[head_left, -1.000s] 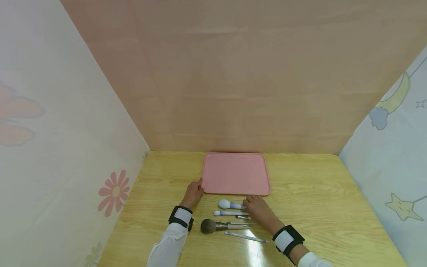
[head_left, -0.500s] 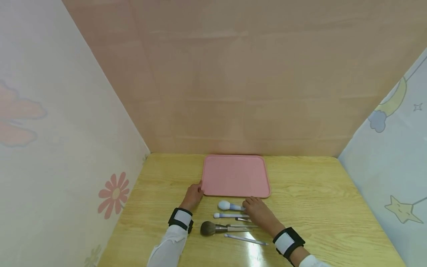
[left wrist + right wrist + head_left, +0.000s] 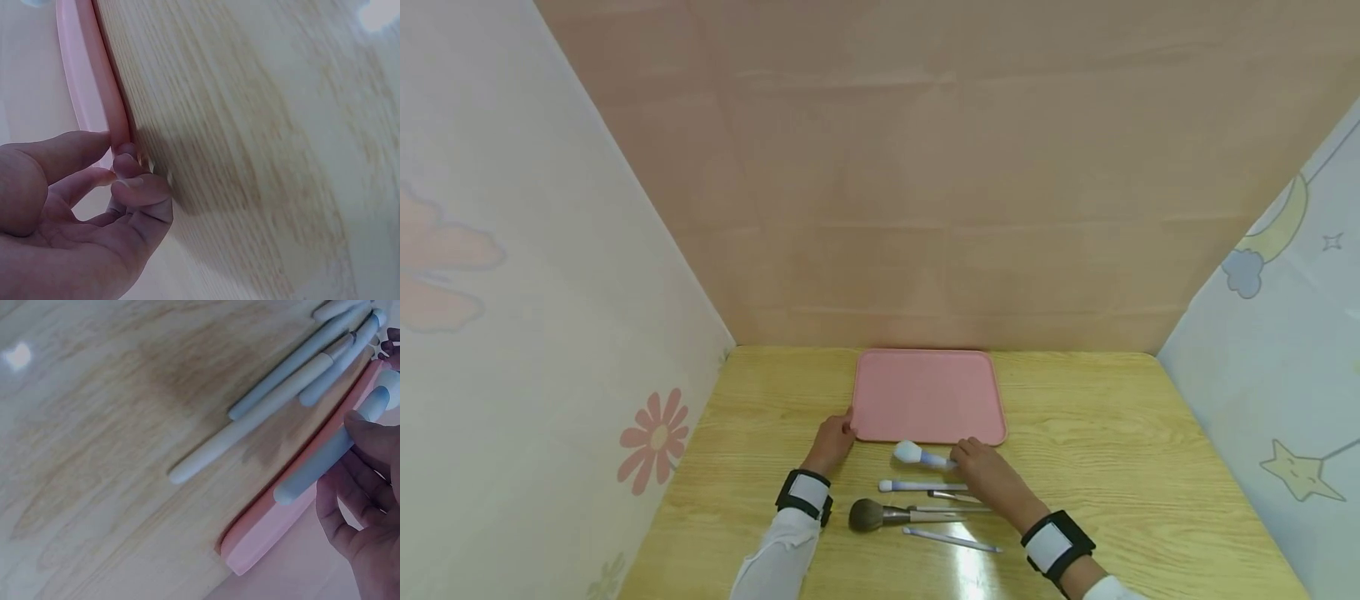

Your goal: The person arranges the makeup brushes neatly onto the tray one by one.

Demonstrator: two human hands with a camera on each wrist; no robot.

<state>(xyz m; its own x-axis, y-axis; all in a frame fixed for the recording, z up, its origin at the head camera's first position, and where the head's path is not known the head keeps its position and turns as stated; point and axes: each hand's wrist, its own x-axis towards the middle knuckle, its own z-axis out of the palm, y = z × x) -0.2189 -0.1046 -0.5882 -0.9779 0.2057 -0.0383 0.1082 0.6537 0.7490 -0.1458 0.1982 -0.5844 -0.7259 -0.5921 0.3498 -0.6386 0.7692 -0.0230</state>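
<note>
White-tipped, blue-handled makeup brush (image 3: 932,459) pinched by right hand (image 3: 992,477), apparently clear of the yellow wood-grain desk (image 3: 1090,433). Left hand (image 3: 831,444) pinches pink rectangular tray (image 3: 928,396) at one corner.

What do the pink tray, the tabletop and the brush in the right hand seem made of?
Pink tray: probably plastic, satin; smooth, even colour. Tabletop: wood or laminate, glossy; grain lines, bright reflection. Held brush: matte handle, plastic or painted wood; smooth, no grain showing; bristles unclear.

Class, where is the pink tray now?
In the head view, the pink tray lies at the back of the table, beyond the dark brush, its near left corner in the left hand.
</note>
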